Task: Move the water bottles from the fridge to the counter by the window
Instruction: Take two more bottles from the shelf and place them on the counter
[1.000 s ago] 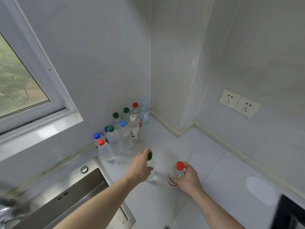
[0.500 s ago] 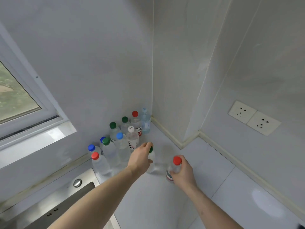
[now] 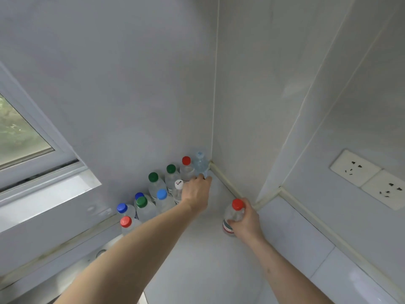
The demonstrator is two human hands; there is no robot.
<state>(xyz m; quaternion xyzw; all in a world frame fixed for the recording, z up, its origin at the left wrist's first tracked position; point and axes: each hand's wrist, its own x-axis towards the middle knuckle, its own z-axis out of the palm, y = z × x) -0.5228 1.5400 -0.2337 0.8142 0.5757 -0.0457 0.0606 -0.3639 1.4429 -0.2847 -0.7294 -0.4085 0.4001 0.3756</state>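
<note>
On counter: right hand grips red-capped bottle; left hand beside cluster

Both bare arms reach forward. The left hand stretches further, back uppermost (what its fingers hold is hidden). The right hand curls its fingers round a red-capped bottle.

Bare forearms, sleeveless, no jewellery visible

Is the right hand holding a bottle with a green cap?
No, the right hand grips a red-capped bottle standing on the counter.
</note>
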